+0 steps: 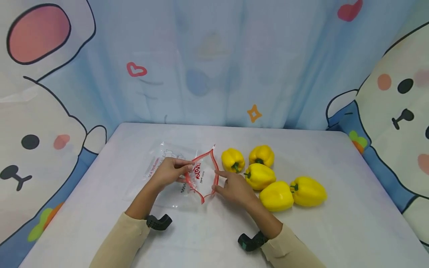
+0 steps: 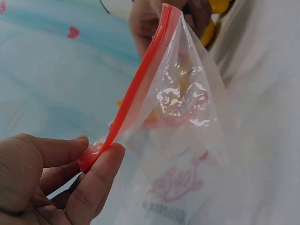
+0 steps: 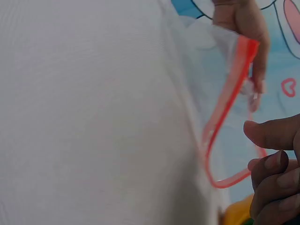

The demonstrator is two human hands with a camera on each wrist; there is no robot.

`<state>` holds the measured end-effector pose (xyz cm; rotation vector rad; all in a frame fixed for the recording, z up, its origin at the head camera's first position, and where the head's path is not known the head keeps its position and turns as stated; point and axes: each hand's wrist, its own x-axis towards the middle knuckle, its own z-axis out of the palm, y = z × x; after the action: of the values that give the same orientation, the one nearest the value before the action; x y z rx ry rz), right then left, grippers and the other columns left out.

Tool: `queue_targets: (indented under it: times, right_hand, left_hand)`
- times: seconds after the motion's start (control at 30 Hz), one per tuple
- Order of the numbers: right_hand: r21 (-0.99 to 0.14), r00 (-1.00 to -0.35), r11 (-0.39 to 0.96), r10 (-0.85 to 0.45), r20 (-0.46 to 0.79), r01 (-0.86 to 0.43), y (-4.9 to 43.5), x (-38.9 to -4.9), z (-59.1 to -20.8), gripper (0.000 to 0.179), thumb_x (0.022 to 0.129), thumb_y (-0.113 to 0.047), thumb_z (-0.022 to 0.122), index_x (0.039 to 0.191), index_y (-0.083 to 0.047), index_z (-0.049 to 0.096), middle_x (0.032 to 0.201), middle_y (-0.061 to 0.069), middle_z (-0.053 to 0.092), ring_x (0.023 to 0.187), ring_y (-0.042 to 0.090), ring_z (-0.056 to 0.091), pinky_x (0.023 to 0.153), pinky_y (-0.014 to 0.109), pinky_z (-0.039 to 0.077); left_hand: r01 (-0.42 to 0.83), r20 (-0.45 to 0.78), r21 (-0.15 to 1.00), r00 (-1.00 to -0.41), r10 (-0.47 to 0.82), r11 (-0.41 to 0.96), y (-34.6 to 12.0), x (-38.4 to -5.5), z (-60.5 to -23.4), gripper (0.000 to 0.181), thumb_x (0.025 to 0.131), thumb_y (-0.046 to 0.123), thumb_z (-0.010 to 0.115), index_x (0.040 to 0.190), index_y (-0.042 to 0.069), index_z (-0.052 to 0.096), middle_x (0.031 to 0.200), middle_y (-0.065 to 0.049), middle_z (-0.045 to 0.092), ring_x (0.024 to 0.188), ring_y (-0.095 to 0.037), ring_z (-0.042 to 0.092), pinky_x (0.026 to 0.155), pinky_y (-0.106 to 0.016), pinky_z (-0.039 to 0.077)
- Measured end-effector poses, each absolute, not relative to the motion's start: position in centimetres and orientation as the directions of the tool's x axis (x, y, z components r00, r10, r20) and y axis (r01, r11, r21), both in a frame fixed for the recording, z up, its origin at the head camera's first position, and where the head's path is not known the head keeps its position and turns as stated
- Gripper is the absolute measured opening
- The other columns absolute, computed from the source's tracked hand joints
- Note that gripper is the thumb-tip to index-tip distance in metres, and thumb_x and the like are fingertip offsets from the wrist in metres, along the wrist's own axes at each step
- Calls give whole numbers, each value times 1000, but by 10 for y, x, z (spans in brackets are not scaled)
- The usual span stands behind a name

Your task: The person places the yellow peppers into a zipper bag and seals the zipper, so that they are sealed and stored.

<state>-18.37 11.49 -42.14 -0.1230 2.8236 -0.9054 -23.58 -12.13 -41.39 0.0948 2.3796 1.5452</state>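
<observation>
A clear plastic zip bag (image 1: 202, 186) with a red zip edge and red print is held up over the table, its mouth spread into a diamond between the two hands. My left hand (image 1: 168, 172) pinches the left side of the red edge; in the left wrist view, the thumb and fingers (image 2: 96, 180) close on it. On the opposite side, my right hand (image 1: 236, 187) holds the red edge between thumb and fingers. The right wrist view has the red edge (image 3: 225, 101) looping past these fingertips. Only see-through plastic shows inside the bag.
Several yellow bell peppers (image 1: 276, 196) lie close together to the right of the bag, one just beyond my right hand. Clear plastic (image 1: 151, 186) spreads flat on the white table (image 1: 335, 230) at the left. A cartoon-printed curtain (image 1: 214, 56) hangs behind the table.
</observation>
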Motion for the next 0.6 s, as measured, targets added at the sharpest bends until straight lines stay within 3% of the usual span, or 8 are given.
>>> queue_targets:
  times: [0.17, 0.4, 0.6]
  right_hand:
    - [-619, -984, 782, -158, -78, -77, 121, -168, -400, 51, 87, -35, 75, 134, -23, 63, 59, 2, 50, 49, 17, 43, 46, 23, 34]
    - [-613, -974, 762, -218, 59, -208, 145, -135, -381, 32, 88, -32, 74, 120, -28, 70, 72, -7, 54, 63, 12, 48, 52, 22, 42]
    - [-570, -947, 757, -232, 224, -320, 179, -113, -381, 26, 87, -22, 77, 112, -29, 73, 82, -12, 56, 62, 5, 48, 54, 18, 45]
  left_hand:
    - [-143, -229, 908, -957, 180, 395, -121, -233, -417, 27, 93, 23, 69, 119, 14, 73, 103, -9, 68, 83, -17, 65, 69, -30, 62]
    - [-160, -229, 923, -959, 165, 350, -116, -238, -417, 28, 94, 24, 68, 120, 15, 72, 106, -8, 69, 85, -15, 67, 69, -29, 62]
    - [-176, -238, 927, -958, 157, 332, -117, -236, -418, 31, 94, 24, 69, 122, 14, 71, 107, -9, 67, 81, -16, 66, 69, -28, 61]
